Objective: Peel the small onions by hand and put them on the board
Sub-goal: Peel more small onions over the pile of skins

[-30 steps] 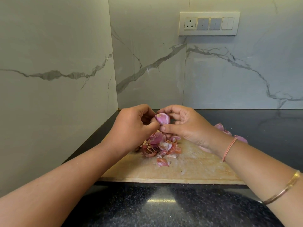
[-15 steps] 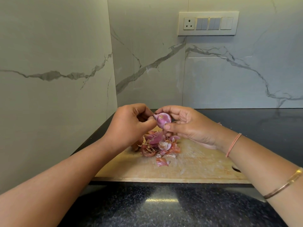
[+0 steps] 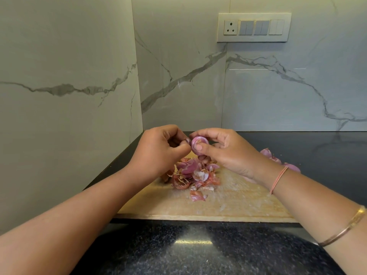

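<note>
The right hand (image 3: 228, 152) has a narrow grip on a small onion (image 3: 199, 144), thumb under it and fingertips curled over its top. It holds the onion in the air above the far left part of the board (image 3: 238, 202). The left hand (image 3: 158, 151) also has a narrow grip, thumb and forefinger pinching the onion's left edge.

Right under both hands, a heap of peels (image 3: 193, 175) lies on the board, reddish and pink, with one loose scrap nearer the front edge. Behind the right wrist, by the board's far right corner, lie peeled onions (image 3: 266, 152), partly hidden.

The right forearm wears a pink band (image 3: 278, 180) and a gold bangle (image 3: 347, 229). The board lies on a dark speckled tabletop (image 3: 198, 253), close to its far left corner where the marble walls meet.
</note>
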### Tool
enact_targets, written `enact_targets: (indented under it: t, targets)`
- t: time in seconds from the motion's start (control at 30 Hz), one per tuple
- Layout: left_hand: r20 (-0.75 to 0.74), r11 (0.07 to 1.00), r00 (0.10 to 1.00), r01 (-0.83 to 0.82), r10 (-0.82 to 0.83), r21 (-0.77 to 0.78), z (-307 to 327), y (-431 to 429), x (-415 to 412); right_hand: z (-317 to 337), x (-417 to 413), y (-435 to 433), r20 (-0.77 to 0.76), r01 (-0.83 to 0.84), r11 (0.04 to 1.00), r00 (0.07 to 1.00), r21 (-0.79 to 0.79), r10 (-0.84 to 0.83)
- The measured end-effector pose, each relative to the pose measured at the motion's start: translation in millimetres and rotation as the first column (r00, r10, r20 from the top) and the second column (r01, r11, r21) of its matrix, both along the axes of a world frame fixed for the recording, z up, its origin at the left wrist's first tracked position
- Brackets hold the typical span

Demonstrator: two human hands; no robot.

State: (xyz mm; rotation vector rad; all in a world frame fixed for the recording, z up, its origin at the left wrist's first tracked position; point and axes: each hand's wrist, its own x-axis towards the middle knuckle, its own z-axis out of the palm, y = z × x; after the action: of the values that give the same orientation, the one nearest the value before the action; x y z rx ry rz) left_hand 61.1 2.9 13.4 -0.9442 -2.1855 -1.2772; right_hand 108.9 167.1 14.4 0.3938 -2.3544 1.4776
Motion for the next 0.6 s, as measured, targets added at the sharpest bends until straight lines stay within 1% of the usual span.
enact_targets:
  t: [0.07, 0.13, 0.23, 0.37, 0.5, 0.6]
  targets:
    - [0.072, 0.997, 0.997, -0.009, 0.004, 0.080, 0.0, -0.4, -4.6, 2.7, 1.7, 1.2, 0.007, -0.025, 0.999, 1.000, -0.043, 0.026]
    - [0.090, 0.996, 0.996, -0.034, 0.027, 0.078, -0.4, -0.6, -7.1, 5.1, 3.3, 2.4, 0.010, -0.048, 0.997, 0.999, -0.058, 0.048]
    - [0.026, 0.999, 0.999, -0.035, 0.035, 0.006, -1.8, 0.4, -5.2, 5.1, 3.7, 4.3, 0.003, -0.051, 0.998, 0.999, -0.024, 0.051]
    - [-0.032, 1.000, 0.999, -0.012, 0.013, 0.013, -1.1, -0.7, -5.0, 4.0, 3.4, 5.3, 0.002, -0.039, 0.999, 0.999, -0.029, 0.039]
    - [-0.004, 0.991, 0.991, 0.132, -0.132, 0.029, -0.3, -2.7, -1.2, 6.3, 3.7, 6.3, -0.001, -0.023, 0.997, 1.000, -0.078, 0.023]
    - [-0.041, 0.986, 0.986, 0.161, -0.163, -0.045, 1.1, -3.4, 1.3, 8.5, 4.4, 7.9, 0.016, -0.016, 0.995, 1.000, -0.096, 0.018]
